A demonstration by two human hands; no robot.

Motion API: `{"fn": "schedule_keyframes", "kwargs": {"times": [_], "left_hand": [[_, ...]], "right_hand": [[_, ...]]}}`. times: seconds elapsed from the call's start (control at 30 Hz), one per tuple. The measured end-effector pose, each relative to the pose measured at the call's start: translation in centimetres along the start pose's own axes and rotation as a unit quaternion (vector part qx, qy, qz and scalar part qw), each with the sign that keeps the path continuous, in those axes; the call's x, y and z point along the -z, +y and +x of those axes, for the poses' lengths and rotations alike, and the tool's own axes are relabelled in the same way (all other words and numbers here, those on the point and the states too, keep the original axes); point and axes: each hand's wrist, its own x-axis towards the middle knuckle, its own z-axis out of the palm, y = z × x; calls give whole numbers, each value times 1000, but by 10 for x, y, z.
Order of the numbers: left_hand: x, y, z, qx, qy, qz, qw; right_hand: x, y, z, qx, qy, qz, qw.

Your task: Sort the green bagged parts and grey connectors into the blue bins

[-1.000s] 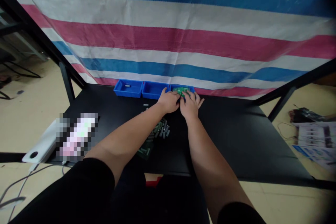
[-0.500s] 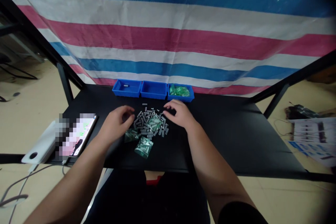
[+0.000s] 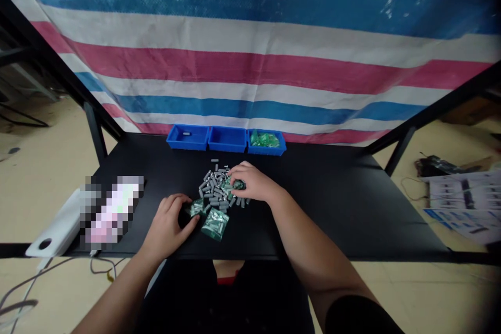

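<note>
Nearest, the left hand (image 3: 168, 229), half open, lies just beside two small green bags (image 3: 215, 223). The right hand (image 3: 250, 182) closes narrowly on a green packet (image 3: 238, 185) in a loose pile of grey cylinders (image 3: 214, 185), which could roll away if knocked. Blue bins (image 3: 227, 148) stand beyond.

Head-worn view, forward and down, close above left hand (image 3: 166, 229), right hand (image 3: 252, 182)
</note>
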Motion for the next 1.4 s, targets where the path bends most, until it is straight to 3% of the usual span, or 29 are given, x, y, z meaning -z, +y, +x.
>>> {"fn": "schedule_keyframes", "kwargs": {"times": [0.2, 0.37, 0.43, 0.53, 0.63, 0.7, 0.8, 0.9, 1.0, 1.17, 1.4], "left_hand": [[-5, -8, -3, 25, 35, -53, 998], [-4, -9, 0, 28, 93, -91, 991], [-1, -7, 2, 1, 98, -100, 990], [3, -3, 5, -20, 90, -109, 990], [6, 0, 6, -16, 76, -120, 990], [6, 0, 6, -13, 66, -128, 989], [6, -1, 5, -11, 60, -140, 988], [5, -2, 5, -5, 62, -151, 987], [4, -2, 4, 2, 65, -153, 986], [5, -1, 4, -1, 56, -150, 987], [5, 1, 6, -11, 54, -139, 989]], "right_hand": [[-1, -9, 1, 4, -3, -15, 1000], [-6, -4, 1, 24, 51, 10, 998], [-4, 2, -1, 36, 108, 30, 993], [10, 16, -7, 29, 266, -8, 963], [29, 39, -15, -30, 435, -113, 893], [39, 57, -19, -85, 490, -168, 851], [44, 82, -20, -176, 483, -209, 832], [37, 94, -14, -241, 428, -206, 846], [32, 94, -8, -243, 398, -213, 858], [34, 89, -7, -214, 459, -247, 826], [28, 96, -7, -266, 367, -237, 859]]}}
